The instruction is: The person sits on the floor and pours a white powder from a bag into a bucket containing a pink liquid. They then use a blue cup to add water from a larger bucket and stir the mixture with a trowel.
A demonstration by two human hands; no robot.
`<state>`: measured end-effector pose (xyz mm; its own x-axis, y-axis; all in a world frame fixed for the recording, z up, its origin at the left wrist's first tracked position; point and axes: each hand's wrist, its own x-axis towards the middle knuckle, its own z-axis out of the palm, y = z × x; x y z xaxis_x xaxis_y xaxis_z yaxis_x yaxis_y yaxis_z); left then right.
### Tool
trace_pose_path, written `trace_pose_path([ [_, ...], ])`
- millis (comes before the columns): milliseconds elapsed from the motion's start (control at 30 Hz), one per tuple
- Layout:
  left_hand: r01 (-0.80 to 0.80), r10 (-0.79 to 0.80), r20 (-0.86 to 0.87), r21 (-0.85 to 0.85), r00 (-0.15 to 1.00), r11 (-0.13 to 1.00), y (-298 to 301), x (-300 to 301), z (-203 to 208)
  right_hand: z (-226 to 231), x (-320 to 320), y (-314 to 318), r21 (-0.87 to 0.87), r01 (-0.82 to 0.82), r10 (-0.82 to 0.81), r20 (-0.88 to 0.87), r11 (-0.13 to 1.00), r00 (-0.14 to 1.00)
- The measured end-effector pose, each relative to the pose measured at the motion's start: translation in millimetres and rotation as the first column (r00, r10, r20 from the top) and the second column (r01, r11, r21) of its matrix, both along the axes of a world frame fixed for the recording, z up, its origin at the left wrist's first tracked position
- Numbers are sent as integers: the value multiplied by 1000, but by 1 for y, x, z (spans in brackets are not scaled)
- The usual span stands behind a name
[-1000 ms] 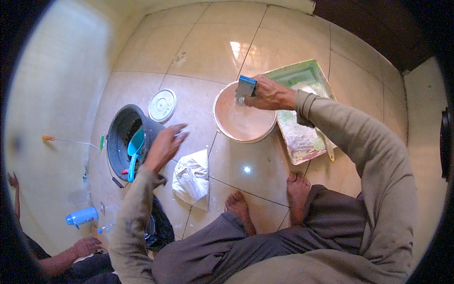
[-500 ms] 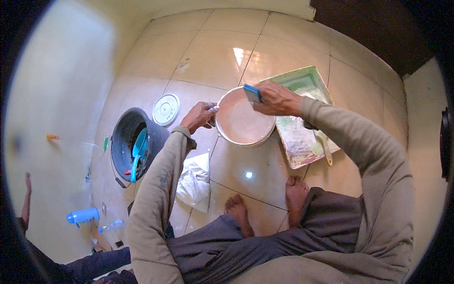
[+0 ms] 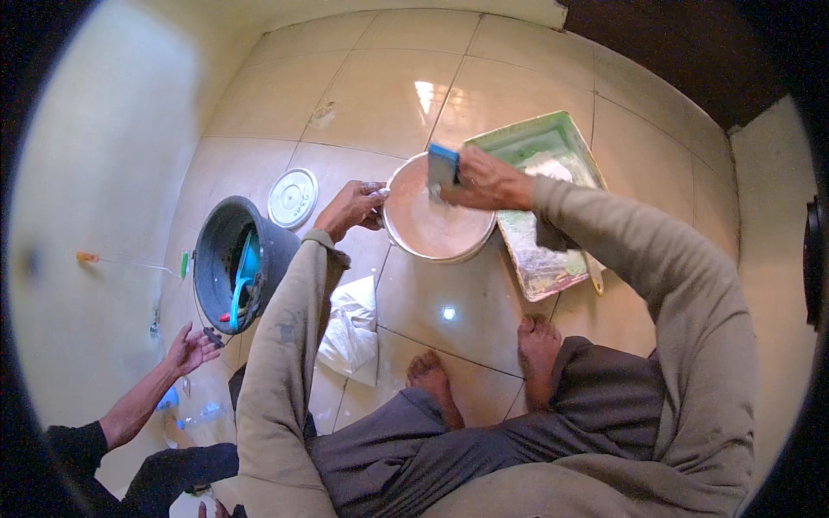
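Observation:
A round white bucket stands on the tiled floor in front of me, with a pale pinkish mixture in it. My left hand grips its left rim, fingers closed round the edge. Over the bucket's right half, my right hand is closed on a flat scraper with a blue top edge and a greyish blade. The blade points down toward the mixture; I cannot tell whether it touches. Right of the bucket lies a green paint tray smeared with white, partly under my right forearm. A brush rests at its near side.
To the left are a dark bucket holding a blue dipper, and a round white lid. A white plastic bag lies near my left forearm. Another person's hand reaches in near the dark bucket; a clear bottle lies below it.
My right hand has moved slightly left with the scraper, which now stands more upright. The other person's arm has come down and forward toward the dark bucket. My left hand still holds the rim.

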<state>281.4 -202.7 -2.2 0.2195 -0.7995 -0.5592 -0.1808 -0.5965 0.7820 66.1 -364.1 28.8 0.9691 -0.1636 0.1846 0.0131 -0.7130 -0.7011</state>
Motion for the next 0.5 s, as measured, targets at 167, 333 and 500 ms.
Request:
trace_pose_path([
  [167,-9,9,40,-1,999,1000,1,-2,8,-1,-15,-5,-106,-11,13,15,994,1000],
  [333,-6,11,43,-109,999,994,0,-9,-4,0,7,-12,50,4,2,-119,999,993],
  [500,-14,28,105,-129,994,992,3,-13,-3,6,-16,11,32,-47,45,41,998,998],
])
